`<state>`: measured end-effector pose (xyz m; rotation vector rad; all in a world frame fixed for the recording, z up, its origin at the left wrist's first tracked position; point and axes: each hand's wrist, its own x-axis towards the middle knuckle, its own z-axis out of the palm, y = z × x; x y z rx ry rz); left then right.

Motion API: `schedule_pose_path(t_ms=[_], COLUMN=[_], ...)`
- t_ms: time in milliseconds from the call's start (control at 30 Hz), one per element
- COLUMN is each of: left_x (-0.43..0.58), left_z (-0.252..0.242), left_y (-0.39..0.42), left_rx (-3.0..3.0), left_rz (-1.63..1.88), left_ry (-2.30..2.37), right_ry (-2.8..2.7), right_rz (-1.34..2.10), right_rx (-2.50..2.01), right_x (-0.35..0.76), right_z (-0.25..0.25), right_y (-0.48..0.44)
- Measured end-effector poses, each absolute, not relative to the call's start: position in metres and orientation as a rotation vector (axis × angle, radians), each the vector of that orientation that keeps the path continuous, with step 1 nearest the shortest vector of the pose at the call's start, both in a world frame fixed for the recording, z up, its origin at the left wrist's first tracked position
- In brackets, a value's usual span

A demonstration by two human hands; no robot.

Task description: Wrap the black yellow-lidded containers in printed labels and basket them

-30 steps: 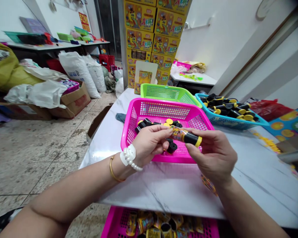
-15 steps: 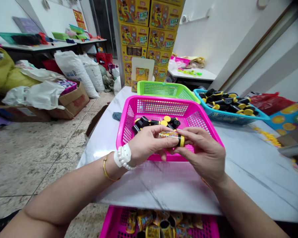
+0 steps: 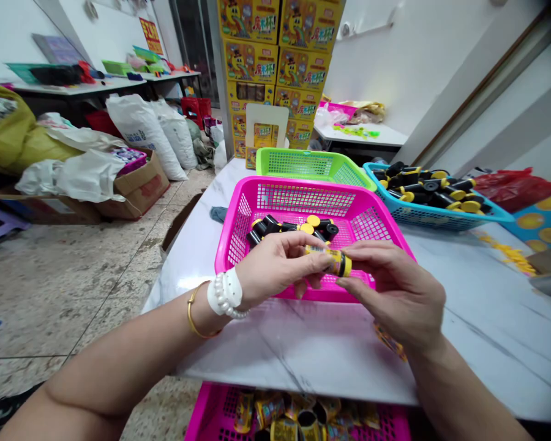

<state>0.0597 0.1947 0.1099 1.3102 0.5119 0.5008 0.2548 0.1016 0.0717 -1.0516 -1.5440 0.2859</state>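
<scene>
White walls (image 3: 395,49), a speckled stone floor (image 3: 73,263), stacked yellow cartons (image 3: 275,61) and a marble-topped table (image 3: 312,343).

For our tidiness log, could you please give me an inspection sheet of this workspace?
Surface: white marbled table.
Job's things: labelled tube with a yellow cap, held at the near rim of the pink basket, which holds black-and-yellow tubes.
Clutter: green basket; blue basket of tubes; yellow scraps; lower pink basket of wrapped pieces.
Grips: left hand and right hand both pinch the labelled tube.
Cables: nothing seen.
Surroundings: stacked yellow cartons, white sacks, cardboard box on the floor.
</scene>
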Motion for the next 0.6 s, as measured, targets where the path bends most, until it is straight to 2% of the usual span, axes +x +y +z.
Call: schedule_pose_path(t_ms=[333,600], left_x=[0.061,0.063], left_z=[0.109,0.104], left_y=[0.187,0.185], left_rx=[1.343,1.553], left_rz=[0.559,0.655], left_ry=[0.538,0.475], right_ry=[-1.646,-1.464], right_rz=[-0.018,0.341], right_rx=[-1.117,-1.146], right_x=[0.261,0.246], right_z=[0.074,0.067], right_y=[0.094,0.097])
